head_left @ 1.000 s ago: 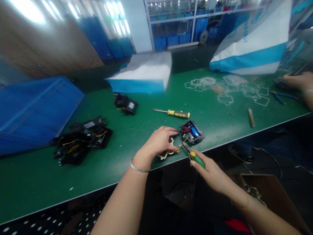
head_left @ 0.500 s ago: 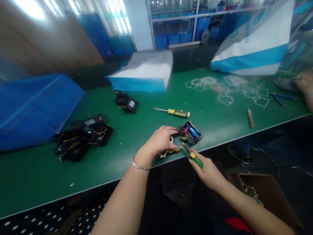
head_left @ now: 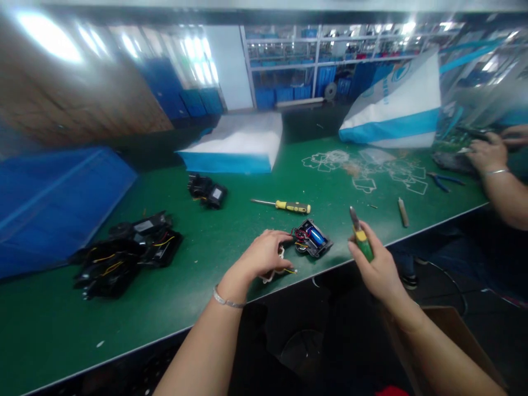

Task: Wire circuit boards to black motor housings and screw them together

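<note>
Green-handled cutters (head_left: pixel 363 244) held clear of a pale-rimmed piece (head_left: pixel 267 278) on the green table (head_left: pixel 144 319).
The left hand (head_left: pixel 264 253) curls over that piece near the edge, thumb and fingers closed about it, apparently steadying it with the yellow wire (head_left: pixel 290 270) left exposed; the right hand (head_left: pixel 378 269) wraps the cutters, tips raised, perhaps to spare the wires. Just right of the piece, an open black housing (head_left: pixel 325 248) lies face up (inside in view), containing a blue cylinder (head_left: pixel 317 237) and red wires (head_left: pixel 302 235). The blue crate (head_left: pixel 61 203), left, hides any contents.
</note>
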A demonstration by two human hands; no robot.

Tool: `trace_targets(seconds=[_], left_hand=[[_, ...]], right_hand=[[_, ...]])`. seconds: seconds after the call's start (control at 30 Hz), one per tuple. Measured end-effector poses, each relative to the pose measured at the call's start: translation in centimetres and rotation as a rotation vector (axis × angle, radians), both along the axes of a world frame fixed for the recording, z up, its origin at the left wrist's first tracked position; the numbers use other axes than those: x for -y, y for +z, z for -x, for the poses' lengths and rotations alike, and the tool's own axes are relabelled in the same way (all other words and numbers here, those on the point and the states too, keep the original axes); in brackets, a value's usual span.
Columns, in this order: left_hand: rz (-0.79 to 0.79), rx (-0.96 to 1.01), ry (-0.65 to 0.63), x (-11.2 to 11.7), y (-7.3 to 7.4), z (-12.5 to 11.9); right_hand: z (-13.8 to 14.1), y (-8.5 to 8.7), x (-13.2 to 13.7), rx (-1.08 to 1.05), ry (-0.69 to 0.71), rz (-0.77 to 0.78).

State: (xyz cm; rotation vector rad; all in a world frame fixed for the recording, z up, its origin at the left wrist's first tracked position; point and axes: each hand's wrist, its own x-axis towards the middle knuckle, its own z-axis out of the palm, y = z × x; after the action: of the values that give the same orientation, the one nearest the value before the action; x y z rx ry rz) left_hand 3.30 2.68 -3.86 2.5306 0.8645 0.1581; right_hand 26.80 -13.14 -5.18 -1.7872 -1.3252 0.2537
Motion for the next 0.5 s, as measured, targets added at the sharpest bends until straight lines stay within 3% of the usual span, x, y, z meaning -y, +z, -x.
trace_targets(seconds=[0.13, 0.27, 0.4, 0.5], left_hand=[[0.014, -0.004, -0.003, -0.3, -0.2, 0.0], [0.022, 0.006, 0.011, -0.3, -0.4, 0.0], [0.071, -0.006, 0.048, -0.1, -0.1, 0.0], [0.090, -0.006, 0.044, 0.0, 0.0, -0.1]], right_hand=[[-4.5, -1.5, -4.2, 0.368, -0.085, 0.097], [-6.3, -3.6, -6.6, 0.573, -0.131, 0.166], [-5.4, -2.9, -7.4, 0.551, -0.150, 0.026], [-2.8, -1.4, -7.2, 0.348, 0.040, -0.061]])
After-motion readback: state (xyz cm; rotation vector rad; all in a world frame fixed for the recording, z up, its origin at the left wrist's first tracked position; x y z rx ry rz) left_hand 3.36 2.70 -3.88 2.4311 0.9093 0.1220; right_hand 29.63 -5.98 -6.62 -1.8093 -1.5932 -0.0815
